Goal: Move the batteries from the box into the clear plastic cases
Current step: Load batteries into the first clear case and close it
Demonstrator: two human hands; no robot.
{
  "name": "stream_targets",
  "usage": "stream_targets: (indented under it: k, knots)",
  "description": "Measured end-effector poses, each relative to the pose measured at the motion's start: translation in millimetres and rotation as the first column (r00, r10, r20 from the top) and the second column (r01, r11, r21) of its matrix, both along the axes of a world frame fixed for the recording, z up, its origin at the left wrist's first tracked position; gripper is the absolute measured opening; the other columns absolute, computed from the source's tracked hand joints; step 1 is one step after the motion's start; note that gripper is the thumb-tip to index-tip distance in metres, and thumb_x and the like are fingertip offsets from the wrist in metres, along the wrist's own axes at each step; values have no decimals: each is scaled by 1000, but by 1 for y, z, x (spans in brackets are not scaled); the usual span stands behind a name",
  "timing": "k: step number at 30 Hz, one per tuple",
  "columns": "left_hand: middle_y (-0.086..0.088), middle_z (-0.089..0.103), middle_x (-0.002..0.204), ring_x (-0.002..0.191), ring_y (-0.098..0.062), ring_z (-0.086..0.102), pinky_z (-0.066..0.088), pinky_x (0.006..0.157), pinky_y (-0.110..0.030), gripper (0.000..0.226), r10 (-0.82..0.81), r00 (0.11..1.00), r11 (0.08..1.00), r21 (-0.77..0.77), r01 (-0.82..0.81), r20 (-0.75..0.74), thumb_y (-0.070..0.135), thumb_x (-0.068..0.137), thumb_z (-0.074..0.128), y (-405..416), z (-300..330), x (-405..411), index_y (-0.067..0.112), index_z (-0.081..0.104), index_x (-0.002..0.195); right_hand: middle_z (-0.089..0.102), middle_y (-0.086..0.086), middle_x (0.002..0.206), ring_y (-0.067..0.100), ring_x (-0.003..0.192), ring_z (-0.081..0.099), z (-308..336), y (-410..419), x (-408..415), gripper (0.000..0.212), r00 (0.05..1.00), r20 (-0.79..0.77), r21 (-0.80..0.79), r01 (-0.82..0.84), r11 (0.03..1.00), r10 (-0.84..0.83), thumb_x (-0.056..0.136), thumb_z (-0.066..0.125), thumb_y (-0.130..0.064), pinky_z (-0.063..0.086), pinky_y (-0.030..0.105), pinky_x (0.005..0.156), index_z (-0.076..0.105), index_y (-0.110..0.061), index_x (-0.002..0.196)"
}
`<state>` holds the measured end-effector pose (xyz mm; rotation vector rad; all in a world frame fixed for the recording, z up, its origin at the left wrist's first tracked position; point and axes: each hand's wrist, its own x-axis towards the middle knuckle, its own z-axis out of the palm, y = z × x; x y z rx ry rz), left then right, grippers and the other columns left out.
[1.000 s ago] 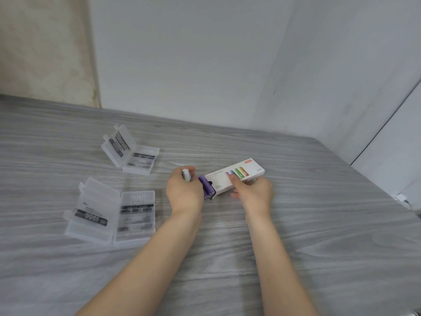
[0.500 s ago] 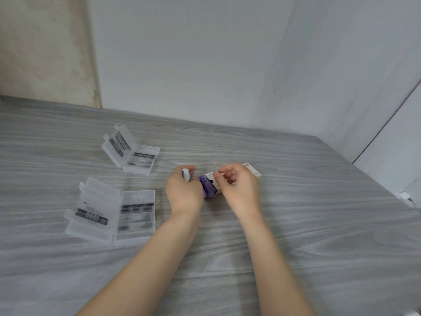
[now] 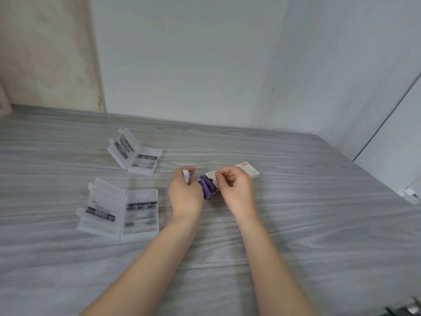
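Observation:
A white battery box (image 3: 249,172) lies on the grey wood-grain table (image 3: 307,224), its open end facing left. Purple batteries (image 3: 207,187) stick out of that end. My left hand (image 3: 185,195) is curled around a battery (image 3: 186,175) whose white tip shows between the fingers. My right hand (image 3: 235,190) covers the near part of the box, fingers curled at its open end just right of the purple batteries. Two clear plastic cases lie open to the left: a larger one (image 3: 118,212) near me and a smaller one (image 3: 135,155) farther back.
Grey walls meet in a corner behind the table. A white plug or cable end (image 3: 407,192) sits at the table's right edge.
My right hand has come from the middle of the box to its open end and now covers it. My left hand has stayed put with its battery.

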<state>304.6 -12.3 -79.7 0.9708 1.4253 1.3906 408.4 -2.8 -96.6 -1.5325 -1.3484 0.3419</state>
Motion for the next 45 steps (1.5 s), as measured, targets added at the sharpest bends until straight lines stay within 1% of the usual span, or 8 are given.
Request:
stream_targets:
  k: [4, 10, 13, 17, 21, 28, 36, 45]
  knots:
    - [2, 57, 101, 98, -28, 59, 48, 89, -37, 34, 26, 1000, 999, 25, -26, -11, -3, 88, 33, -6, 1, 0, 8, 57, 110, 64, 1, 73, 6, 61, 52, 2, -5, -1, 12, 998, -55, 34, 28, 999, -26, 81, 60, -6, 44, 22, 63, 67, -14, 76]
    - [2, 58, 103, 90, -16, 53, 39, 81, -25, 32, -10, 1000, 998, 58, 9, 20, -1, 90, 35, -20, 5, -5, 10, 55, 113, 68, 12, 77, 27, 74, 62, 4, -11, -7, 11, 999, 14, 49, 32, 998, -33, 80, 59, -4, 52, 40, 73, 65, -11, 75]
    - [7, 58, 81, 71, -9, 53, 43, 65, -15, 32, -23, 996, 998, 57, 19, 87, -2, 89, 37, -26, 7, -12, 9, 57, 112, 68, 9, 75, 27, 73, 63, 7, -21, -11, 11, 998, -51, 31, 23, 999, -21, 80, 59, -2, 52, 40, 74, 67, -8, 76]
    - [2, 58, 78, 59, 6, 57, 41, 54, -2, 25, -75, 974, 989, 144, 45, 214, -2, 92, 38, -41, 22, -23, 6, 56, 107, 63, -6, 69, 14, 68, 60, 27, -34, -22, 23, 989, -79, -56, -130, 990, 126, 83, 62, -8, 52, 32, 69, 62, -26, 69]
    - [-6, 59, 125, 104, -7, 57, 43, 73, -11, 22, -163, 916, 977, 188, 99, 367, 3, 94, 43, -49, 39, -39, 10, 60, 107, 64, -1, 70, 9, 53, 57, 61, -47, -37, 16, 930, -210, -132, -333, 934, 302, 86, 62, -9, 46, 20, 44, 64, -22, 76]
    - [-13, 58, 96, 80, -27, 58, 45, 67, -37, 30, -253, 801, 965, 202, 168, 542, 6, 95, 42, -61, 62, -68, -1, 52, 122, 62, 4, 71, -3, 37, 56, 99, -70, -66, 12, 830, -365, -249, -524, 815, 422, 89, 57, -5, 34, 9, 33, 62, -9, 99]
    - [-15, 57, 97, 89, -27, 58, 48, 63, -27, 26, -269, 813, 961, 199, 192, 516, 8, 95, 42, -75, 76, -104, 8, 55, 118, 68, 8, 86, 17, 71, 65, 107, -74, -103, 17, 788, -368, -283, -601, 748, 494, 85, 59, -8, 51, 22, 62, 65, -10, 101]
    - [1, 56, 100, 102, -19, 53, 44, 96, -34, 27, -186, 945, 979, 135, 154, 270, 5, 94, 42, -74, 77, -141, 13, 56, 115, 66, 5, 77, 13, 64, 61, 97, -68, -124, 8, 822, -291, -302, -565, 768, 490, 84, 63, -9, 51, 24, 63, 64, -13, 91]
